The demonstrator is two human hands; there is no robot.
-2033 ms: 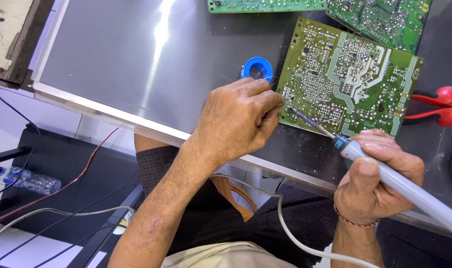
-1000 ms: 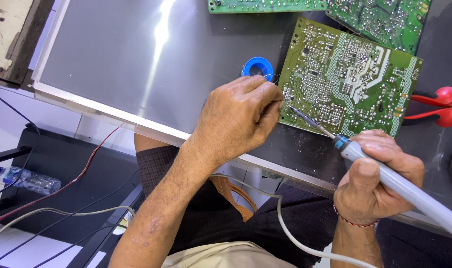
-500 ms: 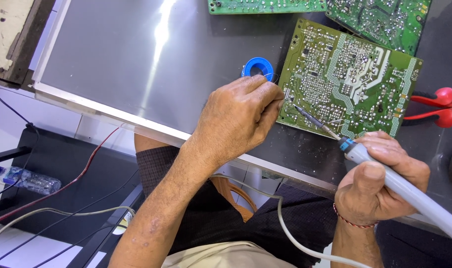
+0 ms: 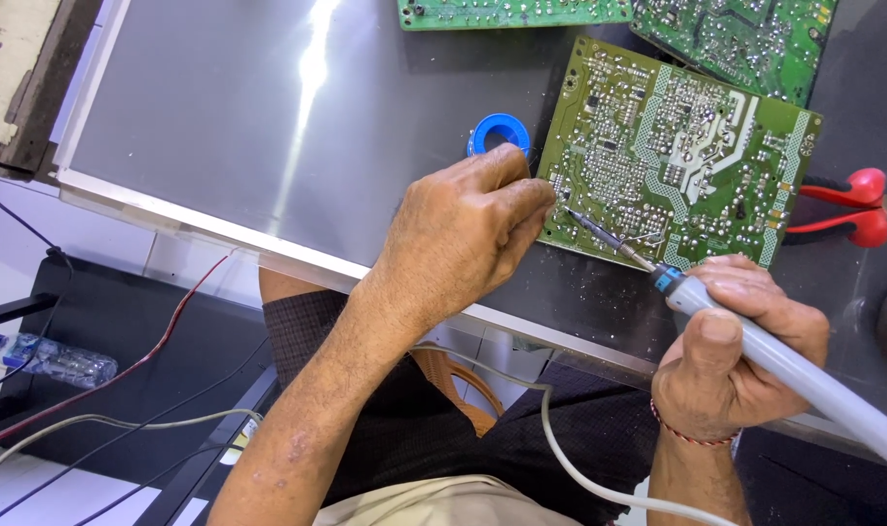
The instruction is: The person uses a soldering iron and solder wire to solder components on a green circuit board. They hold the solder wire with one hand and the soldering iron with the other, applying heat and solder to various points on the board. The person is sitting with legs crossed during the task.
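Our left hand (image 4: 453,244) rests curled on the grey surface (image 4: 219,127), its grip closed with fingertips at the left edge of the green board (image 4: 677,156), just below a blue spool (image 4: 499,131); whether it pinches anything we cannot tell. Right hand (image 4: 736,341) grips the iron (image 4: 755,341), tip touching the board's lower-left area. Red handles (image 4: 848,205) lie just right of the board.

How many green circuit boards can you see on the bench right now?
3. The main circuit board lies under the soldering iron tip; a second board is cut off at the top edge; a third board sits top right. More may lie out of frame.
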